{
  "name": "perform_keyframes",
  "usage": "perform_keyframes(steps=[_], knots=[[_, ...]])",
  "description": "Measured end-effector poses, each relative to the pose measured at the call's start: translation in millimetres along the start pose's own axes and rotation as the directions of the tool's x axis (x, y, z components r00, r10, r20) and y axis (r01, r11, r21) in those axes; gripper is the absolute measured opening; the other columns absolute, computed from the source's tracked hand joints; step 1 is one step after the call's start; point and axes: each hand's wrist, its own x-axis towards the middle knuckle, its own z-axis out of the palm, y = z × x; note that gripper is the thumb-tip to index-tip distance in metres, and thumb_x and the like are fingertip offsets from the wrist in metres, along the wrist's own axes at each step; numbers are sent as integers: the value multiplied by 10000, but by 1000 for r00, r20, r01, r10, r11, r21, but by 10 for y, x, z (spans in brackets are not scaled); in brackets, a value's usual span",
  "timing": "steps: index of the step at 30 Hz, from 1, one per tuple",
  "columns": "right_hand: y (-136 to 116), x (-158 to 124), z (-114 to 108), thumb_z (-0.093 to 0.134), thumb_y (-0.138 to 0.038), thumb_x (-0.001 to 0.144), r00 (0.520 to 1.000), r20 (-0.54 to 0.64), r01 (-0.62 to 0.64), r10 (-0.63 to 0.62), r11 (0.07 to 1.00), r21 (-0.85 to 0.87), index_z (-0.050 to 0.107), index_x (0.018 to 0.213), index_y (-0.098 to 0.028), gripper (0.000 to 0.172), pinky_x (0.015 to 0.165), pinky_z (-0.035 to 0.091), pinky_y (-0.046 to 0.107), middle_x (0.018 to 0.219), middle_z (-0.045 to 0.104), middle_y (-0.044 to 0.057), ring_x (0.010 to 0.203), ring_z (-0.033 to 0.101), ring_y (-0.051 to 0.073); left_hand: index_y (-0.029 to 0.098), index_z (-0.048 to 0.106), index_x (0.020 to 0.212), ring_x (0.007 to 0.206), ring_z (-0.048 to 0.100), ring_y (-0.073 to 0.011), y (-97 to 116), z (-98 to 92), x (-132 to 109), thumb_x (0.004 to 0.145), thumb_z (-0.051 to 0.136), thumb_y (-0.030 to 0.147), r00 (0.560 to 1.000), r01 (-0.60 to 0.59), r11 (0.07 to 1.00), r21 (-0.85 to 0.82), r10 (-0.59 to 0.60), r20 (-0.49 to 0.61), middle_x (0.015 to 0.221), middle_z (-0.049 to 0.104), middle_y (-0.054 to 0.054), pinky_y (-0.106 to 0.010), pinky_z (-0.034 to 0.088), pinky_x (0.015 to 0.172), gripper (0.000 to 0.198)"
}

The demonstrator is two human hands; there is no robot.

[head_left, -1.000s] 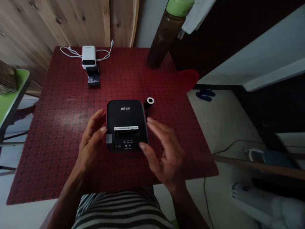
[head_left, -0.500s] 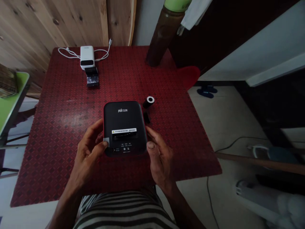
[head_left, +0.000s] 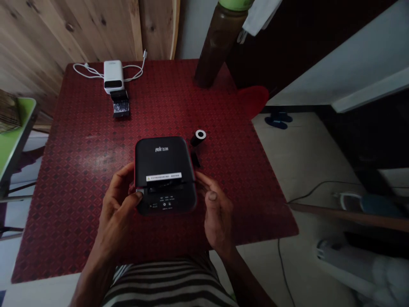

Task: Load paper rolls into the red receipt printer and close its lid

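Observation:
A black receipt printer point(head_left: 163, 164) with red sides lies on the red patterned table, a white warning strip across its top. Its lid has a thin gap along the front seam. My left hand point(head_left: 116, 202) grips the left side, with the thumb on the front left corner and the fingers partly hidden beside the body. My right hand point(head_left: 217, 209) is open at the right side, its fingertips close against the printer and its thumb raised off it. Just behind the right side stands a small black paper roll point(head_left: 198, 137) with a white ring end and a loose black tail.
A small white device point(head_left: 113, 74) with a white cable and a black strip at its front lies at the back left. A dark bottle point(head_left: 217, 42) with a green lid stands at the back. A red stool point(head_left: 257, 100) shows beyond the table's right edge.
The printer's lid has risen slightly, opening a gap along the front seam. My right thumb has moved away from the printer's edge, while my left thumb stays on the corner.

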Motion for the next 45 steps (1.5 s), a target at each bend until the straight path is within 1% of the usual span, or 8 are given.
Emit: perform_keyframes(steps=[10, 13, 15, 18, 21, 25, 37, 45], knots=[[-131, 121, -89, 546, -543, 1202, 998, 21, 55, -53, 992, -112, 813, 1397, -282, 422, 991, 744, 422, 1338, 900, 95, 1211, 885, 266, 360, 710, 1562, 1478, 700, -366, -100, -102, -1, 992, 817, 353, 995, -43, 999, -14, 44, 84, 1649, 706, -66, -486, 644, 1122, 579], [-278, 293, -167, 643, -396, 1183, 979, 16, 200, -203, 950, -240, 821, 1365, -301, 272, 974, 745, 419, 1287, 912, 62, 1140, 894, 249, 344, 727, 1544, 1442, 718, -383, -159, -206, 128, 998, 828, 404, 990, -68, 997, -24, 70, 119, 1578, 749, -95, -518, 642, 1105, 558], [-420, 456, -161, 683, -277, 1163, 932, 105, 361, -346, 871, -334, 833, 1335, -305, 229, 1006, 733, 428, 1245, 915, 46, 1111, 886, 237, 312, 760, 1477, 1405, 737, -385, -191, -246, 310, 1003, 825, 455, 990, -98, 995, -30, 100, 95, 1485, 790, -110, -568, 606, 1167, 500], [-623, 707, -22, 708, -139, 1129, 789, 398, 604, -467, 707, -368, 846, 1281, -246, 231, 1033, 708, 423, 1209, 915, 64, 1107, 865, 237, 260, 789, 1347, 1361, 753, -375, -205, -194, 662, 963, 841, 512, 989, -144, 990, -9, 144, 34, 1408, 811, -115, -595, 564, 1224, 462], [-753, 896, 204, 718, -61, 1092, 665, 662, 711, -345, 563, -421, 851, 1184, -194, 210, 1041, 682, 439, 1206, 905, 94, 1129, 843, 265, 223, 781, 1323, 1353, 733, -361, -196, -43, 949, 995, 758, 554, 972, -233, 972, 34, 232, 21, 1384, 814, -121, -570, 551, 1221, 466], [-820, 1046, 445, 697, -38, 1082, 614, 785, 724, -87, 458, -516, 837, 1094, -180, 200, 1010, 664, 455, 1122, 885, 106, 1083, 833, 285, 197, 781, 1303, 1241, 738, -336, -240, 90, 1075, 1121, 527, 701, 939, -345, 929, 133, 341, 51, 1277, 822, -135, -527, 567, 1162, 593], [-768, 1194, 583, 657, -25, 1046, 583, 812, 766, -26, 350, -539, 813, 1125, -184, 237, 772, 622, 375, 1080, 875, 93, 892, 833, 245, 251, 774, 1157, 1042, 687, -304, -425, 73, 1078, 1118, 442, 850, 907, -421, 881, 215, 404, 117, 1126, 775, -108, -488, 566, 991, 686], [-950, 993, 420, 780, -105, 1007, 674, 711, 728, -198, 338, -596, 799, 1024, -214, 112, 735, 614, 384, 967, 867, 64, 889, 823, 263, 262, 766, 1104, 1042, 670, -313, -388, 67, 1065, 1146, 418, 804, 897, -442, 865, 237, 420, 138, 1103, 760, -104, -511, 551, 1013, 646]])
